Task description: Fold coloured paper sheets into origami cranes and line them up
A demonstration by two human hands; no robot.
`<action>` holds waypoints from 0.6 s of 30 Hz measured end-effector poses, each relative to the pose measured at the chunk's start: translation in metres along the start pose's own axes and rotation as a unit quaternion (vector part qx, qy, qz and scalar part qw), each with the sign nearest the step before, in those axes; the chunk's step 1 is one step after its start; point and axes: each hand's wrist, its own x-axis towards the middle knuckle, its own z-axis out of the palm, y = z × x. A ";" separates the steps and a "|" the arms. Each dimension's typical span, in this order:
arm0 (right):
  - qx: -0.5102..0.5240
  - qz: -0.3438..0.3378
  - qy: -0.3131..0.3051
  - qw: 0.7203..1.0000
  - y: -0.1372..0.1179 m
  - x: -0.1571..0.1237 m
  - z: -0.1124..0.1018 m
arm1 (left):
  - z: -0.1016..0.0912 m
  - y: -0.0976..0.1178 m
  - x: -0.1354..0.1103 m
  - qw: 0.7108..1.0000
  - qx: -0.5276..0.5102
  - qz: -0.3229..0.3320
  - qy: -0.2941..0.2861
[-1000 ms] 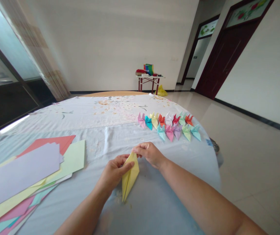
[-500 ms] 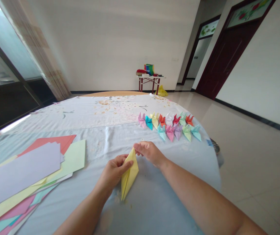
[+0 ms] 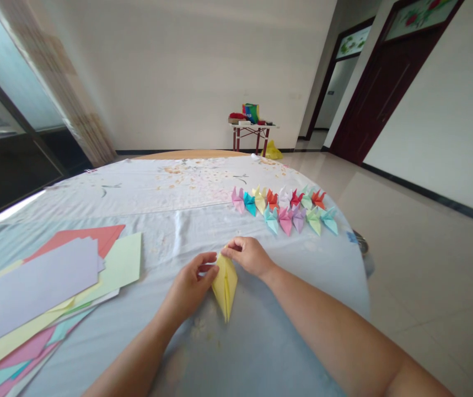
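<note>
A folded piece of yellow paper (image 3: 225, 284), shaped like a narrow diamond with a slit down its lower half, points toward me over the tablecloth. At its top tip, my right hand (image 3: 250, 255) pinches the paper between thumb and fingers. My left hand (image 3: 195, 278) has its thumb and fingertips closed lightly at the paper's left edge, with the other fingers curved. Beyond my hands stand several small folded paper cranes (image 3: 286, 219) in many colours, set in two rows.
On the left lies a loose stack of coloured paper sheets (image 3: 42, 295), lilac on top. A floral cloth (image 3: 145, 204) covers the round table. Against the far wall stands a small side table (image 3: 253, 127) with a colourful bag; a yellow plastic bag (image 3: 273, 150) lies beside it.
The yellow paper has turned more upright, its lower tip swinging right and away from me. My left thumb has slid off its face to the left edge. The right hand still pinches the top.
</note>
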 end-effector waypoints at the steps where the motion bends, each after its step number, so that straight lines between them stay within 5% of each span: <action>1: -0.020 -0.005 0.001 1.000 0.001 0.000 0.001 | 0.000 -0.001 -0.001 0.999 0.045 0.021 0.003; 8: -0.177 -0.061 -0.005 0.982 -0.001 0.001 0.008 | 0.005 -0.005 -0.019 0.938 0.284 0.197 -0.011; 18: -0.273 -0.108 -0.002 0.956 -0.004 0.000 0.010 | 0.009 0.002 -0.033 0.865 0.469 0.175 -0.030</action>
